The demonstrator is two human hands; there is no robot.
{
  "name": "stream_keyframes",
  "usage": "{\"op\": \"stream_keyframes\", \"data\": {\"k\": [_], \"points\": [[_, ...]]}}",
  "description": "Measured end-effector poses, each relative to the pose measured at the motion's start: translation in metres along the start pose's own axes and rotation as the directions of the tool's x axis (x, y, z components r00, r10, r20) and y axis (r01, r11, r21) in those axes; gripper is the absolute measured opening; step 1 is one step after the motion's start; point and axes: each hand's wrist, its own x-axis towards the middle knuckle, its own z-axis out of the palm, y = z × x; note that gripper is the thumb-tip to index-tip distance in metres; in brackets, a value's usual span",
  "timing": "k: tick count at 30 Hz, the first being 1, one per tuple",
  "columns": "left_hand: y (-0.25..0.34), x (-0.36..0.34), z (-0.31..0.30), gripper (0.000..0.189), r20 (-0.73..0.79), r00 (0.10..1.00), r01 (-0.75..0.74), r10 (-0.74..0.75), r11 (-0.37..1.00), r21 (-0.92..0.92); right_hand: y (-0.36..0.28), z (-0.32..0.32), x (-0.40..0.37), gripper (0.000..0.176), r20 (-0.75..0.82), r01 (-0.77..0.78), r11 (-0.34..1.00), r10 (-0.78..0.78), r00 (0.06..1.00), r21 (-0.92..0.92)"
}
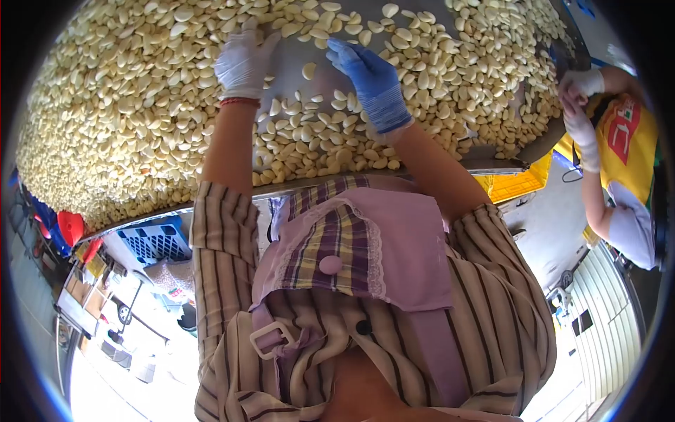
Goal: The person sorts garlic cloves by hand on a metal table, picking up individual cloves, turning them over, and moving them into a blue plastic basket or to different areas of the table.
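Note:
Peeled garlic cloves [140, 91] lie in a thick layer over a metal table [287, 69], with bare metal showing between my hands. My left hand [242, 63], in a white glove with a red band at the wrist, rests at the edge of the left heap. Its thumb stands apart from the fingers, and the fingertips reach in among cloves. In a blue glove, my right hand [371, 79] is held flat, fingers stretched out toward the upper left. Cloves lie close around it, and I see nothing held in it. A single clove [309, 70] lies on the metal between both hands.
Another person's gloved hands [580, 105] meet near the table's right end, beside a yellow apron [629, 141]. A yellow crate [517, 184] stands below the table edge on the right. Under the left side are a blue crate [156, 243] and a red object [70, 228].

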Motion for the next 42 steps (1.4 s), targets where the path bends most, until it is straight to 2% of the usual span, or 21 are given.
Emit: {"op": "stream_keyframes", "data": {"k": [9,12,14,15,16,19,20,22,23,26,27,28,32,34,36,37,38,39,40,41,42], "points": [[0.025,0.029,-0.006,0.057,0.033,0.992,0.115,-0.121,0.983,0.14,-0.002,0.004,0.008,0.031,-0.01,-0.028,0.999,0.028,1.0,0.028],[0.034,0.04,-0.02,0.052,0.315,0.866,0.365,-0.388,0.922,0.132,-0.002,0.001,0.011,0.031,-0.016,-0.033,0.999,0.034,0.999,0.028],[0.029,0.046,-0.019,0.031,0.254,0.874,0.486,-0.415,0.744,-0.458,-0.005,-0.001,0.014,0.031,-0.015,-0.028,1.0,0.029,0.999,0.01],[0.027,0.05,-0.018,0.035,0.416,0.784,0.605,-0.46,0.421,-0.675,-0.008,-0.001,0.015,0.036,-0.005,-0.01,1.0,0.01,1.0,-0.024],[0.026,0.047,-0.018,0.035,0.413,0.788,0.601,-0.456,0.426,-0.677,-0.011,-0.002,0.017,0.042,0.004,0.01,0.998,-0.01,1.0,-0.057],[0.033,0.003,-0.036,0.025,0.303,0.952,0.269,-0.03,0.549,-0.791,-0.04,-0.002,0.016,0.044,0.076,-0.162,0.94,0.193,0.978,-0.3],[0.032,-0.017,-0.031,0.019,0.248,0.961,0.123,0.118,0.621,-0.774,-0.051,-0.002,0.014,0.044,0.076,-0.168,0.941,0.199,0.977,-0.294],[0.034,-0.048,-0.026,0.02,0.024,0.919,-0.301,0.394,0.738,-0.604,-0.066,-0.002,0.009,0.06,0.357,-0.263,0.862,0.432,0.828,-0.433],[0.039,-0.058,-0.031,0.021,-0.041,0.873,-0.435,0.487,0.737,-0.518,-0.036,-0.002,0.002,0.053,0.418,-0.054,0.951,0.185,0.889,-0.305],[0.061,-0.089,-0.074,0.017,0.159,0.905,-0.225,0.394,0.762,-0.607,-0.032,-0.006,-0.018,0.042,0.357,-0.176,0.951,0.261,0.897,-0.253],[0.058,-0.103,-0.067,0.018,0.404,0.889,0.213,0.213,0.588,-0.78,-0.031,-0.007,-0.019,0.034,0.334,-0.274,0.927,0.352,0.875,-0.258],[0.058,-0.113,-0.065,0.02,0.656,0.745,0.609,0.118,0.28,-0.742,-0.033,-0.008,-0.022,0.034,0.332,-0.279,0.925,0.356,0.874,-0.258],[0.059,-0.133,-0.075,0.018,0.646,0.759,0.489,0.087,0.579,-0.652,-0.043,-0.004,-0.035,0.026,0.409,-0.531,0.806,0.591,0.696,-0.262],[0.063,-0.138,-0.084,0.014,0.42,0.889,0.15,0.184,0.749,-0.645,-0.038,0.0,-0.043,0.022,0.41,-0.579,0.752,0.658,0.632,-0.315],[0.056,-0.15,-0.093,0.017,0.414,0.894,0.151,0.168,0.759,-0.634,-0.019,0.004,-0.054,0.021,0.437,-0.095,0.925,0.263,0.86,-0.369],[0.053,-0.158,-0.102,0.02,0.575,0.817,0.371,0.045,0.723,-0.583,-0.017,0.003,-0.055,0.021,0.441,-0.092,0.925,0.262,0.858,-0.369],[0.048,-0.165,-0.114,0.024,0.715,0.696,0.569,-0.065,0.657,-0.494,-0.016,0.0,-0.054,0.022,0.481,0.113,0.895,0.122,0.868,-0.432],[0.033,-0.17,-0.131,0.028,0.805,0.593,0.545,-0.009,0.74,-0.393,-0.017,-0.004,-0.05,0.023,0.527,0.314,0.82,-0.017,0.85,-0.479],[0.008,-0.175,-0.154,0.031,0.881,0.472,0.496,0.034,0.816,-0.297,-0.018,-0.014,-0.044,0.023,0.529,0.32,0.817,-0.021,0.848,-0.48],[-0.03,-0.205,-0.167,0.036,0.899,0.438,0.311,0.007,0.937,-0.158,-0.021,-0.028,-0.038,0.024,0.627,0.47,0.581,0.09,0.774,-0.664],[-0.055,-0.221,-0.198,0.037,0.854,0.521,0.058,-0.006,0.998,-0.028,-0.023,-0.038,-0.031,0.025,0.671,0.609,0.288,0.235,0.703,-0.739]]}}
